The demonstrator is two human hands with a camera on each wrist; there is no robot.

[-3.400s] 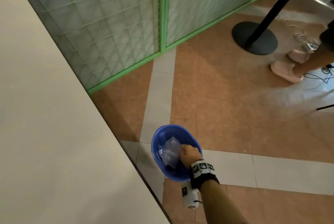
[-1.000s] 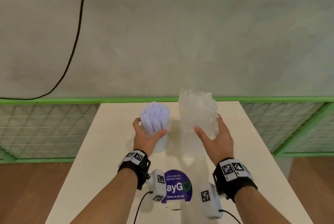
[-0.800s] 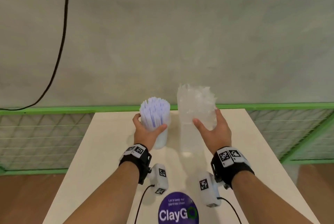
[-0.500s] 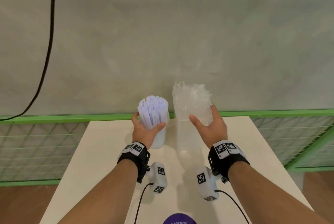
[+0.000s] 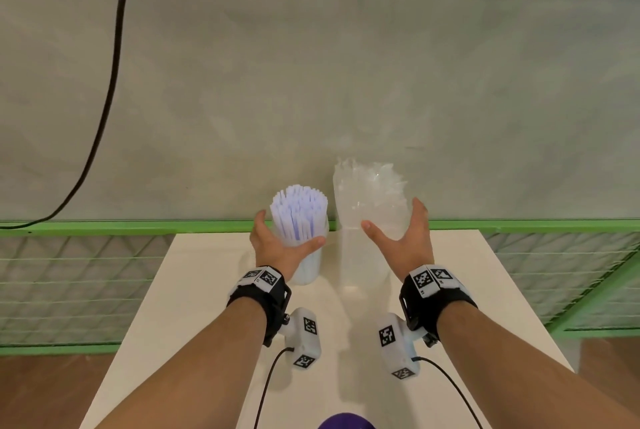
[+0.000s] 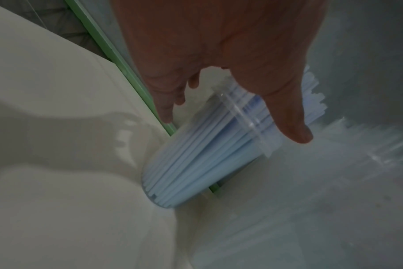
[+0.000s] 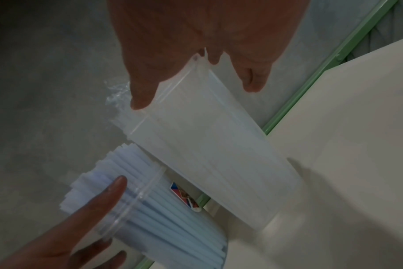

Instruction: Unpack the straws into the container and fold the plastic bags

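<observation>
A clear container (image 5: 306, 264) packed with pale blue straws (image 5: 299, 210) stands upright at the far middle of the white table (image 5: 194, 290). My left hand (image 5: 290, 229) cups it near the rim with straight fingers; in the left wrist view a gap shows between the fingers (image 6: 168, 109) and the container (image 6: 196, 163). Just to its right stands a taller clear container (image 5: 363, 265) with crinkled clear plastic (image 5: 370, 186) sticking out of the top. My right hand (image 5: 391, 213) spans its upper part, with the thumb at the rim in the right wrist view, where the container (image 7: 219, 154) looks whitish.
A green-framed mesh railing (image 5: 104, 226) runs right behind the table's far edge, with a grey wall beyond. A black cable (image 5: 114, 47) hangs down the wall at left. A purple round sticker (image 5: 346, 423) lies at the table's near edge.
Earlier my right hand was at a blue basin on the floor. Over the last second both hands stay cupped round the two containers while the head view tilts upward.
</observation>
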